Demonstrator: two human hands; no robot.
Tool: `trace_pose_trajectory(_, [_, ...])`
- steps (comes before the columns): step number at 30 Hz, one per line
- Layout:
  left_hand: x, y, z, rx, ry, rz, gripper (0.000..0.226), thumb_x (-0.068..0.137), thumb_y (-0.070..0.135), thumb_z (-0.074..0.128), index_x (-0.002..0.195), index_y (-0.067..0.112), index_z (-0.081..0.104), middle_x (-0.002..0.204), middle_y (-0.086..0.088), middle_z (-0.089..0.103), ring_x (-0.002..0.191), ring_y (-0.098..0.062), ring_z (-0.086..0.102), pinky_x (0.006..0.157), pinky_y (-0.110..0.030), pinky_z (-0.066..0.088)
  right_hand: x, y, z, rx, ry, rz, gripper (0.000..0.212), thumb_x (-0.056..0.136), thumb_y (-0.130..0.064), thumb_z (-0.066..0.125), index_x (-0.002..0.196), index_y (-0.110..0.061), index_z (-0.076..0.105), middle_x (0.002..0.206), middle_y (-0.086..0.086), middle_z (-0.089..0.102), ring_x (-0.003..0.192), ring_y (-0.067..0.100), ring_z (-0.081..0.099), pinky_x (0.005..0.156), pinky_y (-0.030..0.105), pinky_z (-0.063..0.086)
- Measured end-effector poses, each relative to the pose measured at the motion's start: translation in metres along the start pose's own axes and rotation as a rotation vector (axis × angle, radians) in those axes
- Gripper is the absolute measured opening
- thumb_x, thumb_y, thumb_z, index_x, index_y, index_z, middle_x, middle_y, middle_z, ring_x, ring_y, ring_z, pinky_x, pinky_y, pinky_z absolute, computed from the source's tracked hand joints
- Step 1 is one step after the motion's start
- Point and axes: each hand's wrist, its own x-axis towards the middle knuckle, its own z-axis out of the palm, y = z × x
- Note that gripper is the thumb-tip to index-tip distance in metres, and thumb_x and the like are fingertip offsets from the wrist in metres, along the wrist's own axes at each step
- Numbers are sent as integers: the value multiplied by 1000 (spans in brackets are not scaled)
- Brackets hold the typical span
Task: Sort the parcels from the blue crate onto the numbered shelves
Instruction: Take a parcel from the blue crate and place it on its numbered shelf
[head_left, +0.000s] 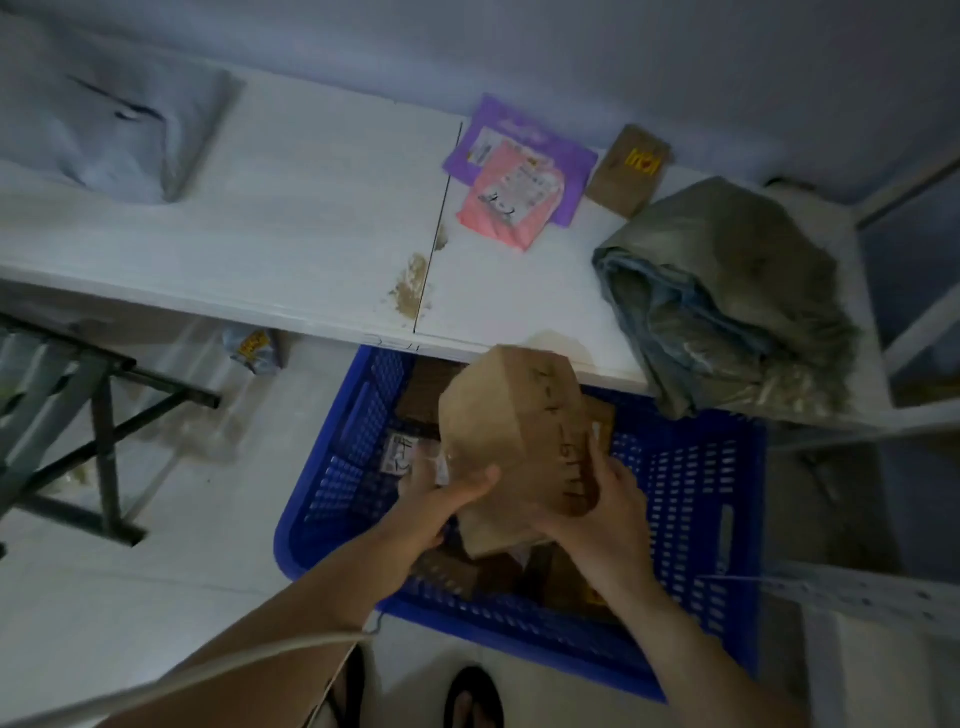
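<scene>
You hold a brown paper parcel (511, 415) upright over the blue crate (691, 499), which sits on the floor, partly under the front edge of the white shelf (311, 218). Your left hand (441, 504) grips the parcel's lower left edge, thumb across the front. Your right hand (602, 509) curls around its lower right edge. Handwriting runs down the parcel's right side. More parcels lie in the crate beneath. On the shelf, a pink parcel (511, 208) overlaps a purple parcel (524, 135), a small brown parcel (626, 174) lies just beside them, and a grey-green bag (727, 291) sits at the right.
</scene>
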Motion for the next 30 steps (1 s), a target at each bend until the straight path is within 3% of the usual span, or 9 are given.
trace_pose_trajectory(3, [-27,13,32,-111,-129,33,97,55,57,77,137,50,25,138,9,46,127,-21,44,98,-49,44,-37,-26,-2,-475,210,-183,119,54,-70,67,150,-36,5,153,0,20,139,25,23,111,47,23])
trace_pose_trajectory(6, [-45,17,56,-313,-60,48,89,53,42,84,128,40,37,121,2,62,110,-24,59,92,-51,51,-68,-47,-5,-516,268,-220,122,45,-66,76,147,-21,27,140,8,45,124,29,48,99,49,40])
trace_pose_trajectory(10, [-66,18,43,-439,127,82,91,53,34,84,127,32,31,116,-6,63,97,-29,66,76,-47,58,-89,-63,-28,20,149,-415,88,84,-45,63,148,-45,3,135,-34,37,125,0,43,102,33,43])
trace_pose_trajectory(13, [-80,22,28,-418,63,43,98,53,32,84,133,33,28,123,-9,59,106,-33,62,82,-52,54,-96,-71,-49,269,24,-387,72,90,-43,49,142,-55,2,122,-35,55,121,-1,53,104,43,44])
trace_pose_trajectory(17, [-95,27,28,-373,-86,30,110,40,47,91,134,31,35,126,-9,60,110,-35,61,81,-52,55,-95,-81,-67,151,165,-121,132,50,-76,69,145,-42,-17,156,-17,11,146,16,5,118,53,1])
trace_pose_trajectory(19, [-99,28,29,-393,-187,47,109,39,51,90,135,28,42,127,-10,62,112,-35,62,81,-51,55,-89,-79,-73,181,50,53,149,42,-65,82,143,-40,-25,158,-6,-14,146,18,-5,115,54,0])
trace_pose_trajectory(20, [-101,29,29,-395,-204,55,106,42,52,89,134,27,44,126,-10,62,111,-34,62,81,-49,55,-88,-78,-75,256,2,36,150,41,-62,84,144,-40,-22,159,-6,-9,145,17,4,115,51,7])
trace_pose_trajectory(25, [-104,38,30,-266,-164,139,69,71,68,61,129,30,54,121,-6,67,110,-27,64,86,-44,54,-92,-75,-83,435,57,-134,99,53,-43,88,137,-30,37,126,-13,58,119,9,53,103,40,45])
trace_pose_trajectory(30, [-117,48,50,-92,-114,62,85,64,82,51,136,36,46,128,-4,61,123,-27,52,110,-54,32,-103,-76,-89,311,296,-100,53,73,-39,76,118,-37,48,115,-14,62,108,10,58,87,33,51])
